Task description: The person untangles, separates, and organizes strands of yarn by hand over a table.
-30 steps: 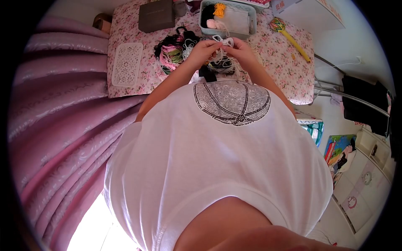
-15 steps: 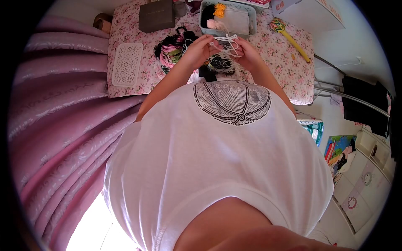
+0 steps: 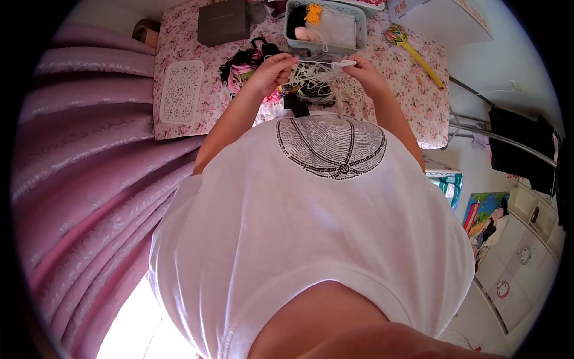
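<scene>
A white cord (image 3: 317, 62) is stretched between my two hands above the table. My left hand (image 3: 274, 72) is closed on one end, its fingers curled in. At the other end my right hand (image 3: 363, 70) pinches a small white bundle (image 3: 345, 63) of the cord between thumb and fingers. Beneath and between the hands lies a loose tangle of off-white cords (image 3: 326, 84). Beside my left hand is a heap of black, pink and green yarn (image 3: 239, 69), partly hidden by that hand and forearm.
A light blue basket (image 3: 293, 43) with yarn stands behind my hands. On the flowered tablecloth (image 3: 412, 107) are a dark box (image 3: 222, 24), a white lattice tray (image 3: 182, 93) and a yellow-handled stick (image 3: 421, 64). A white box (image 3: 442, 21) is at the back right; pink curtains (image 3: 89, 113) hang left.
My hands have moved apart. The white cord, in loose loops between them before, is now pulled straight, with a compact bundle at the right hand.
</scene>
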`<action>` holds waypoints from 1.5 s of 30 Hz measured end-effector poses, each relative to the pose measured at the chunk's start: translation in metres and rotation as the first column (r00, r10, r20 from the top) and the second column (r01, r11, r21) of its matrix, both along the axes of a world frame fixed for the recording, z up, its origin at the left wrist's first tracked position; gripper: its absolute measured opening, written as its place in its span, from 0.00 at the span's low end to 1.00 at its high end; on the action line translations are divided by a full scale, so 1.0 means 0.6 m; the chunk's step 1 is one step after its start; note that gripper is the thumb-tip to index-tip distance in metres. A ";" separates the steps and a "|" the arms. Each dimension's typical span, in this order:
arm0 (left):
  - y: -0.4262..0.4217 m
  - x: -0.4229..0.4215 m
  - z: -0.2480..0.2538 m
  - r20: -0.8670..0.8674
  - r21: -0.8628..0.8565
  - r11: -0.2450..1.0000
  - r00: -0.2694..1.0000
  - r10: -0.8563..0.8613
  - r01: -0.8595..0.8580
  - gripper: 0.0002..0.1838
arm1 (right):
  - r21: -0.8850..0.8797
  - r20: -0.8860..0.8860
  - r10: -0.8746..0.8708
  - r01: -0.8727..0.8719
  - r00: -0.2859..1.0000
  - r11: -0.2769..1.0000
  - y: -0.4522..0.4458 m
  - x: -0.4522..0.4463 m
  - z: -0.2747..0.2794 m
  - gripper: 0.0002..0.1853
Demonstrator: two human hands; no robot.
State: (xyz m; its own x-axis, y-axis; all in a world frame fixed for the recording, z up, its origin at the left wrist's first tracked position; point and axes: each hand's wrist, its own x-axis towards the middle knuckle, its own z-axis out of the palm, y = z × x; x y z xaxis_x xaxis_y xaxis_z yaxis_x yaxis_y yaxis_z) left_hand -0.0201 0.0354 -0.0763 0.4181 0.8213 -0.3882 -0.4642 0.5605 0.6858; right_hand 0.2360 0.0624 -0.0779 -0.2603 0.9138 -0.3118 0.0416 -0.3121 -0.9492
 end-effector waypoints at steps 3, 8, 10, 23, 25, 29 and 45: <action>0.005 -0.014 -0.009 0.062 -0.023 0.990 0.988 0.143 -0.142 0.10 | 0.075 0.171 -0.205 0.195 0.964 0.978 0.020 0.038 -0.041 0.05; 0.008 -0.080 -0.037 -0.100 -0.064 0.919 0.919 0.381 -0.388 0.14 | -0.022 0.178 -0.415 0.425 0.892 0.905 0.027 0.106 -0.066 0.07; 0.006 -0.095 -0.056 -0.315 0.012 0.925 0.877 0.363 -0.379 0.09 | 0.095 0.330 -0.403 0.395 0.853 0.914 0.022 0.128 -0.070 0.06; -0.007 0.082 0.006 -0.686 0.523 0.757 0.721 0.100 0.392 0.16 | 0.292 0.201 0.246 -0.298 0.948 0.909 -0.008 -0.046 0.039 0.14; 0.004 0.071 -0.008 -0.580 0.482 0.832 0.812 0.067 0.275 0.11 | 0.491 0.265 0.132 -0.252 0.955 0.834 0.001 -0.041 0.016 0.19; 0.023 -0.002 -0.045 -0.502 0.399 0.917 0.834 0.229 -0.011 0.11 | 0.430 0.796 0.050 -0.622 0.603 0.654 0.014 0.013 -0.120 0.28; -0.003 0.057 -0.078 -0.868 0.482 0.610 0.246 0.431 0.629 0.21 | 0.284 0.790 0.009 -0.379 0.613 0.880 -0.018 0.057 -0.142 0.23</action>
State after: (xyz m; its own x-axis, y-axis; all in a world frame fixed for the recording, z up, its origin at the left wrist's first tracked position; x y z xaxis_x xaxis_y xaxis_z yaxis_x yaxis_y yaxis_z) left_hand 0.0142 0.0338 -0.1231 0.3332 0.9395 0.0793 0.7439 -0.3136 0.5901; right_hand 0.2704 0.0516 -0.1629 -0.2899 0.9501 -0.1150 0.8019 0.1755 -0.5712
